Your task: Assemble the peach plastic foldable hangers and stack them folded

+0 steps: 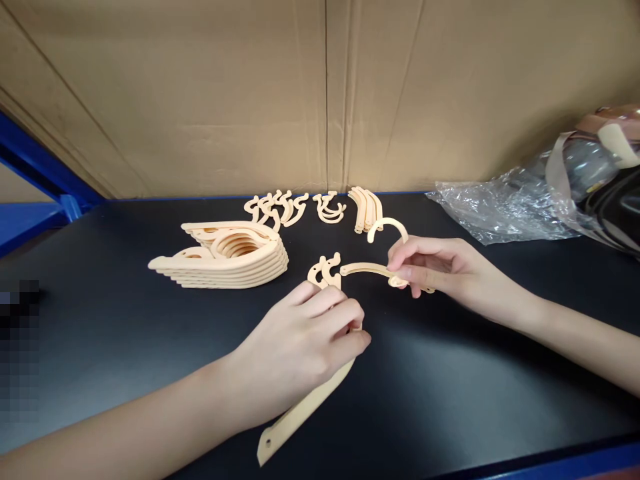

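My left hand [310, 340] is closed over a long beige hanger arm [300, 417]. The arm's holed end sticks out toward the front edge. Small curved beige pieces [325, 270] show just past the left fingers; whether they join the arm is hidden. Pinched in my right hand [440, 267] is a beige hanger hook [395, 227], its curve pointing up. A slim curved bar [365, 268] runs from the same fingers toward the left hand, and how the hook and bar meet is covered.
Folded beige hangers [225, 263] are stacked at the left. Along the back lie several small curved pieces [280, 208], a few hooks [330, 210] and a pile of short bars [367, 210]. Clear plastic wrap [505, 203] and a bag are at the right. Cardboard [225, 100] stands behind the black table [450, 413].
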A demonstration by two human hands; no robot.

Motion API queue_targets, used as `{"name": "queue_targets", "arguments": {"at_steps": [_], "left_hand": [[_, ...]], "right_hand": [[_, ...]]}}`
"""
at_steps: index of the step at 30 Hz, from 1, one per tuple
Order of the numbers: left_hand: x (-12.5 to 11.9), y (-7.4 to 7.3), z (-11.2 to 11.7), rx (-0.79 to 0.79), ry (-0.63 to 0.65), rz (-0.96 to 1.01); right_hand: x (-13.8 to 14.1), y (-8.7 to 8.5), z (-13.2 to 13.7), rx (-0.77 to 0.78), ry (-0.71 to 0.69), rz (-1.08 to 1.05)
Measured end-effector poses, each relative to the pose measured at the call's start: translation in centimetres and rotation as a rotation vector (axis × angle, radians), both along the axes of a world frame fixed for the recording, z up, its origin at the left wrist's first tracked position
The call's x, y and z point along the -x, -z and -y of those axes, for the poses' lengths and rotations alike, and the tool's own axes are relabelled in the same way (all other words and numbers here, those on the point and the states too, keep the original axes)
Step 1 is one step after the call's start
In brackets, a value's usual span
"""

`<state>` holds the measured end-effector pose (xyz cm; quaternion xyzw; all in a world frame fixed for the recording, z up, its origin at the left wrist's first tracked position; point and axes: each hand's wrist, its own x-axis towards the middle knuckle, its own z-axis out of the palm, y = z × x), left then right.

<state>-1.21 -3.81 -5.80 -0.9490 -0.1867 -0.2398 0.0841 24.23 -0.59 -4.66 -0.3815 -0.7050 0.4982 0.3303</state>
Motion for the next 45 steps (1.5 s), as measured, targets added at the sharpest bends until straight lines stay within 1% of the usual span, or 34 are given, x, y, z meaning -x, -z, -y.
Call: {"name": "queue_targets", "arguments": {"at_steps": [3, 5, 7, 12, 15, 17, 19, 21, 24, 27, 31, 35, 39, 45], "left_hand": [[0.0, 0.3, 0.0, -0.024, 0.015, 0.012], [-0.1, 0.4, -0.1, -0.008, 0.025, 0.024], [-0.1, 0.5, -0.1, 0.029, 0.038, 0.061], [-0.1, 0.3, 0.2, 0.157, 0.023, 0.121], [-0.2, -0.1, 0.5, 0.191, -0.015, 0.120], [-0.4, -0.3, 0.8, 0.211, -0.078, 0.115], [-0.7, -0.5, 1.0, 0.227, -0.134, 0.099], [-0.9, -0.5, 1.3, 0.243, -0.158, 0.066], [-1.0, -0.4, 1.6, 0.251, -0.152, 0.029], [-1.0, -0.5, 1.9, 0.259, -0.140, 0.027], [-1.1, -0.6, 2.4, 0.326, -0.127, 0.044], [-1.1, -0.5, 2.6, 0.432, -0.172, 0.086], [-0.9, -0.5, 2.3, 0.401, -0.170, 0.111], [-0.9, -0.9, 2.0, 0.357, -0.136, 0.073]], "right_hand": [[0.4, 0.0, 0.2, 0.077, -0.005, -0.020], [0.6, 0.0, 0.3, 0.115, -0.015, -0.026], [0.7, 0.0, 0.4, 0.134, -0.023, -0.029], [0.9, 0.4, 0.7, 0.180, -0.061, -0.027], [1.1, 0.6, 1.0, 0.215, -0.069, -0.034], [1.2, 0.6, 1.2, 0.220, -0.077, -0.035], [1.3, 0.5, 1.3, 0.196, -0.077, -0.020], [1.3, 0.5, 1.3, 0.134, -0.053, 0.016], [1.2, 0.6, 1.1, 0.012, -0.002, 0.081], [1.2, 0.8, 0.9, -0.055, 0.019, 0.114], [1.4, 1.0, 1.0, -0.062, -0.018, 0.099], [1.5, 1.0, 1.2, -0.086, -0.079, 0.104], [1.5, 1.0, 1.2, -0.086, -0.093, 0.101], [1.3, 1.0, 1.1, -0.044, -0.127, 0.079]]}}
